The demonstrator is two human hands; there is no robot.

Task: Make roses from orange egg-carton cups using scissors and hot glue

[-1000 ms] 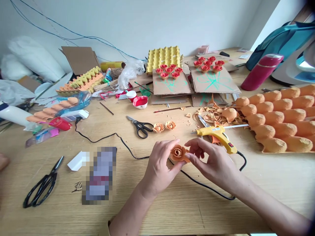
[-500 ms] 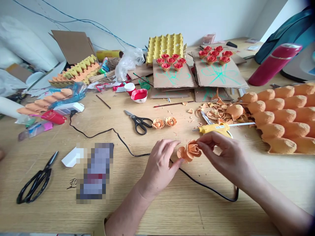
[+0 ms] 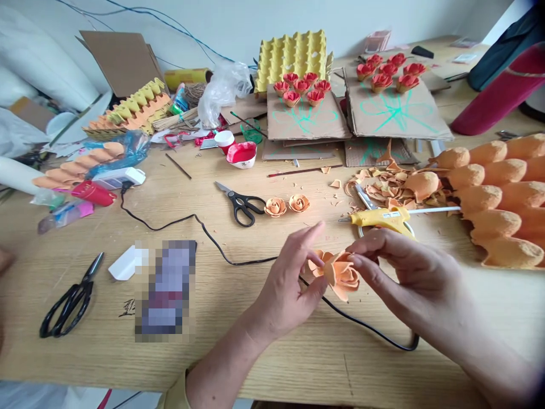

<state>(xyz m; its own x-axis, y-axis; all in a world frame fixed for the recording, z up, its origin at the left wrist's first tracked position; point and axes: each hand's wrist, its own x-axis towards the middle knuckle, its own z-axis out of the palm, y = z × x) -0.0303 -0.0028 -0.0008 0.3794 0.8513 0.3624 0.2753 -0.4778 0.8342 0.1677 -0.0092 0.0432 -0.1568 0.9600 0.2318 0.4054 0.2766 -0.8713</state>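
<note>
Between my two hands is an orange flower (image 3: 344,276) made of egg-carton pulp, its layered petals tilted toward me. My left hand (image 3: 293,278) grips its left side with thumb and fingers, where a further petal piece (image 3: 315,262) shows behind the fingers. The thumb and forefinger of my right hand (image 3: 395,278) pinch the upper right petal edge. Beyond my hands, two finished-looking orange rosettes (image 3: 287,205) lie beside black-handled scissors (image 3: 242,204). A yellow glue gun (image 3: 381,219) rests just past my right hand, its black cord running beneath my hands.
Orange egg cartons (image 3: 502,199) and cut scraps (image 3: 392,184) lie at right. Red flowers stand on cardboard sheets (image 3: 306,125) behind. Red paint fills a small dish (image 3: 241,154). Larger scissors (image 3: 72,301) and a blurred-out flat object (image 3: 168,289) lie left. Another person's hand (image 3: 5,259) shows at the left edge.
The flower has tipped over so its petals face more toward me, and both hands have shifted slightly right in view. The camera view has also moved a little.
</note>
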